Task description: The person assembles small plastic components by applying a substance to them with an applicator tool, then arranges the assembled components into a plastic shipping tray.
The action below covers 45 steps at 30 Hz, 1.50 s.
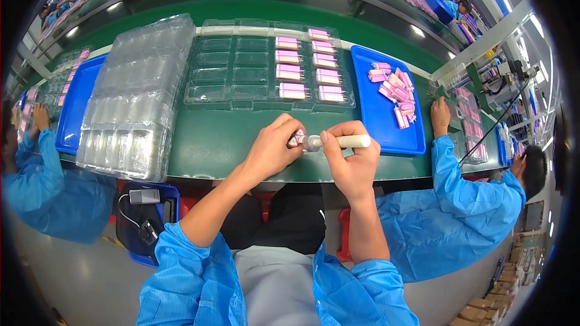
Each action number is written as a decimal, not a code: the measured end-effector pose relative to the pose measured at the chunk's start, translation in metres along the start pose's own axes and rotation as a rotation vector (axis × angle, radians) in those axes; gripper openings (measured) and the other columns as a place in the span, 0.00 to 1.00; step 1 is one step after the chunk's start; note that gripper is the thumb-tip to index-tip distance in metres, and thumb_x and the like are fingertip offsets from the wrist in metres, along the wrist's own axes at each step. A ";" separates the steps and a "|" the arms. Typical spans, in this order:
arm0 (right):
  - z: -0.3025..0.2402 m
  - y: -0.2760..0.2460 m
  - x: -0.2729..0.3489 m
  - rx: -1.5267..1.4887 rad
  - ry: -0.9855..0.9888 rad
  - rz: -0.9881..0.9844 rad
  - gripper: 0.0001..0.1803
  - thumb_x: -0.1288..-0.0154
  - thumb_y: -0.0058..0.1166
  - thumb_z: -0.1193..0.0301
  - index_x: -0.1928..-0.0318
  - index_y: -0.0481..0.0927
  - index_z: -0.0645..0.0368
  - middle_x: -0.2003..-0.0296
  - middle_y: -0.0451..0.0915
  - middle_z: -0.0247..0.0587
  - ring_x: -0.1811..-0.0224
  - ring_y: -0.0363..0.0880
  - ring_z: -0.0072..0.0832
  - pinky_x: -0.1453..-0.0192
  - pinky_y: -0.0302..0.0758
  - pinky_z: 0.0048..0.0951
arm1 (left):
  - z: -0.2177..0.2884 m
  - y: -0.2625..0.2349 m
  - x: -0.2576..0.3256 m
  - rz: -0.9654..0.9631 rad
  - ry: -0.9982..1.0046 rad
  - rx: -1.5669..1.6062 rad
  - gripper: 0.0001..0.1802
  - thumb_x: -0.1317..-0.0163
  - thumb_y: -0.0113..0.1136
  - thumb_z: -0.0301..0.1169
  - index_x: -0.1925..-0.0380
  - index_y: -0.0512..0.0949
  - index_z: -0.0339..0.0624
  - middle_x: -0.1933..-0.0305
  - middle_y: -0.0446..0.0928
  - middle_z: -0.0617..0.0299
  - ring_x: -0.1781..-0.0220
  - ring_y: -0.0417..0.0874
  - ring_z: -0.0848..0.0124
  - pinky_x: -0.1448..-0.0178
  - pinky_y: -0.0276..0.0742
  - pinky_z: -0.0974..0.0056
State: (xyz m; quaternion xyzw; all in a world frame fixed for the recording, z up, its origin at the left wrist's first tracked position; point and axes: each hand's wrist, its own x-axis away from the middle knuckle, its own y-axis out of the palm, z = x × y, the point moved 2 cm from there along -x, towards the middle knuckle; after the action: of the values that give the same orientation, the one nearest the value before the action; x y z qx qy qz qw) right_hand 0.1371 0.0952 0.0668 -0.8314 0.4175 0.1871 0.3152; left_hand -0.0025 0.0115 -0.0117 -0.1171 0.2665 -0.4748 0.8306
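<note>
Above the near edge of the green bench, my left hand (270, 147) is closed on a small pink-and-white block (295, 139), mostly hidden by the fingers. My right hand (355, 163) grips a white-handled tool (355, 141). Its clear round front end meets the block or sits right against it; I cannot tell which. Beyond my hands lies a clear plastic blister tray (210, 92). Two right-hand columns of its pockets hold pink-and-white blocks (292, 90) with thin prongs. To the right, a blue tray (393, 140) carries a loose heap of similar blocks (396, 89).
A tall stack of clear blister trays (130, 84) stands at left, partly over another blue tray (71, 124). Co-workers in blue sit on both sides, one hand (440, 115) near the right tray. Below the bench at left is a blue bin (142, 258) with devices and a cable.
</note>
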 end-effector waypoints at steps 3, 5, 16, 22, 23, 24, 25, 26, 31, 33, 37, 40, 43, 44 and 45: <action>-0.004 0.003 0.001 0.020 -0.021 -0.006 0.08 0.38 0.65 0.80 0.69 0.76 0.63 0.75 0.80 0.38 0.80 0.76 0.19 0.78 0.71 0.23 | -0.002 0.001 0.001 0.009 0.013 0.003 0.16 0.51 0.70 0.22 0.61 0.77 0.38 0.60 0.75 0.54 0.62 0.81 0.51 0.59 0.78 0.54; -0.006 0.006 0.001 0.043 -0.004 -0.006 0.09 0.38 0.65 0.79 0.70 0.75 0.63 0.76 0.79 0.38 0.81 0.76 0.20 0.78 0.70 0.24 | -0.002 0.001 0.002 0.021 0.025 0.002 0.17 0.51 0.70 0.22 0.61 0.77 0.38 0.59 0.76 0.54 0.62 0.81 0.51 0.59 0.78 0.54; -0.004 0.005 0.001 0.111 0.097 -0.029 0.08 0.38 0.65 0.79 0.69 0.76 0.62 0.76 0.81 0.35 0.78 0.76 0.17 0.75 0.71 0.21 | 0.001 -0.015 0.000 -0.198 -0.053 0.133 0.19 0.47 0.65 0.23 0.53 0.76 0.38 0.58 0.74 0.55 0.69 0.79 0.63 0.62 0.77 0.60; -0.008 0.001 0.016 0.001 -0.066 0.109 0.08 0.40 0.66 0.81 0.71 0.78 0.62 0.74 0.81 0.40 0.77 0.80 0.26 0.74 0.73 0.26 | 0.005 -0.005 0.010 -0.021 -0.118 0.123 0.18 0.46 0.66 0.21 0.54 0.76 0.38 0.58 0.75 0.56 0.68 0.80 0.62 0.62 0.78 0.60; -0.010 0.001 0.016 0.004 -0.064 0.109 0.08 0.40 0.66 0.81 0.71 0.78 0.62 0.74 0.81 0.40 0.77 0.80 0.26 0.74 0.73 0.26 | 0.007 -0.004 0.011 -0.023 -0.118 0.126 0.18 0.46 0.66 0.21 0.54 0.76 0.38 0.58 0.75 0.56 0.68 0.80 0.62 0.62 0.78 0.60; -0.011 0.003 0.017 -0.009 -0.056 0.099 0.08 0.41 0.66 0.81 0.71 0.78 0.62 0.74 0.82 0.41 0.77 0.80 0.26 0.74 0.73 0.26 | 0.007 -0.004 0.011 -0.005 -0.124 0.120 0.18 0.47 0.67 0.20 0.54 0.76 0.38 0.58 0.75 0.55 0.67 0.81 0.61 0.62 0.78 0.60; -0.012 0.005 0.017 -0.023 -0.048 0.088 0.08 0.42 0.67 0.82 0.71 0.78 0.62 0.73 0.82 0.41 0.77 0.80 0.26 0.74 0.73 0.26 | 0.008 -0.004 0.012 0.013 -0.130 0.113 0.19 0.47 0.67 0.19 0.54 0.75 0.38 0.58 0.75 0.55 0.67 0.82 0.60 0.62 0.79 0.59; -0.013 0.007 0.017 -0.024 -0.047 0.087 0.08 0.42 0.67 0.82 0.71 0.78 0.62 0.73 0.82 0.41 0.77 0.80 0.26 0.74 0.73 0.26 | 0.008 -0.004 0.012 0.014 -0.133 0.113 0.19 0.47 0.67 0.19 0.54 0.75 0.38 0.58 0.75 0.55 0.67 0.82 0.60 0.62 0.79 0.59; -0.015 0.012 0.017 0.017 -0.110 0.080 0.09 0.43 0.68 0.81 0.71 0.78 0.61 0.74 0.81 0.40 0.78 0.79 0.25 0.75 0.72 0.27 | 0.008 -0.002 0.013 0.022 -0.117 0.133 0.19 0.47 0.69 0.19 0.55 0.75 0.38 0.57 0.75 0.54 0.63 0.83 0.57 0.60 0.80 0.58; -0.018 0.013 0.017 0.023 -0.099 0.075 0.09 0.43 0.68 0.81 0.71 0.78 0.61 0.74 0.81 0.40 0.79 0.78 0.25 0.76 0.72 0.27 | 0.004 0.000 0.014 0.034 -0.097 0.131 0.19 0.46 0.69 0.19 0.55 0.75 0.38 0.57 0.74 0.56 0.66 0.81 0.63 0.62 0.78 0.61; -0.018 0.020 0.017 0.078 -0.106 0.037 0.09 0.41 0.68 0.80 0.71 0.78 0.61 0.75 0.79 0.39 0.82 0.75 0.25 0.79 0.69 0.27 | 0.001 0.001 0.013 0.060 -0.035 0.105 0.20 0.44 0.67 0.18 0.51 0.76 0.38 0.57 0.74 0.58 0.68 0.79 0.68 0.65 0.76 0.64; -0.018 0.021 0.016 0.130 -0.088 0.020 0.10 0.40 0.68 0.79 0.71 0.77 0.61 0.75 0.78 0.39 0.82 0.75 0.25 0.80 0.69 0.28 | 0.004 -0.001 0.016 0.047 -0.007 0.120 0.22 0.43 0.65 0.18 0.47 0.76 0.39 0.56 0.75 0.58 0.67 0.79 0.67 0.64 0.76 0.64; -0.017 0.020 0.015 0.123 -0.048 0.032 0.10 0.40 0.67 0.79 0.72 0.76 0.62 0.75 0.78 0.39 0.82 0.75 0.25 0.78 0.69 0.27 | 0.005 -0.001 0.016 0.038 -0.002 0.094 0.24 0.42 0.64 0.18 0.43 0.75 0.39 0.56 0.76 0.57 0.67 0.79 0.66 0.63 0.77 0.63; -0.016 0.020 0.015 0.122 -0.050 0.034 0.10 0.40 0.67 0.79 0.72 0.76 0.62 0.75 0.78 0.39 0.82 0.75 0.25 0.78 0.69 0.27 | 0.005 -0.001 0.016 0.039 0.000 0.092 0.24 0.42 0.64 0.18 0.43 0.75 0.39 0.56 0.76 0.57 0.67 0.79 0.66 0.63 0.77 0.63; -0.013 0.019 0.017 0.079 -0.049 0.045 0.10 0.39 0.66 0.80 0.71 0.76 0.62 0.75 0.79 0.39 0.81 0.75 0.24 0.77 0.70 0.26 | 0.006 -0.001 0.016 0.026 -0.020 0.092 0.24 0.41 0.64 0.18 0.43 0.75 0.40 0.56 0.77 0.57 0.67 0.79 0.67 0.62 0.77 0.64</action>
State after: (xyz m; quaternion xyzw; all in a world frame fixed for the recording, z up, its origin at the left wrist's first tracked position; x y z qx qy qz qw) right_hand 0.1321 0.0680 0.0598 -0.8039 0.4354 0.1979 0.3535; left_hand 0.0061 -0.0031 -0.0116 -0.0801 0.2377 -0.4747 0.8437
